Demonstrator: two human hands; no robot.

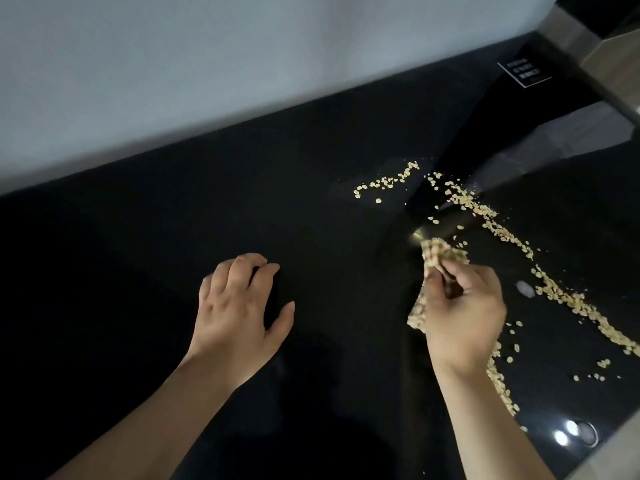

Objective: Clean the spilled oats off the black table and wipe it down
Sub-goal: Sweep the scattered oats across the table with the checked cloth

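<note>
Oats (575, 304) all over the black table (311, 209), and the right hand (464, 313) is right in among them, fingers curled tight round a bunched checked cloth (446, 254). The cloth's upper end pokes out past the fingers, blurred; its lower end hangs out at the thumb side of the fist.

Take everything from that cloth. Just to its right runs the big line of oats, a long trail from beyond the cloth down toward the camera, loose flakes scattered either side. A second strip (504, 393) lies nearer the camera than the cloth, partly hidden by the right wrist. Beyond the cloth and a bit left, a small cluster (388, 181) sits on its own.

Well left of the cloth, the left hand (239, 306) lies palm down on the table, fingers loosely bent with the tips on the surface, thumb spread wide, nothing in it.

Far beyond the cloth, near the table's back corner, there's a small black card (524, 72), its white lettering too small to read. Nearer the camera and right of the cloth, bright light spots (568, 433) glint on the glossy top.
</note>
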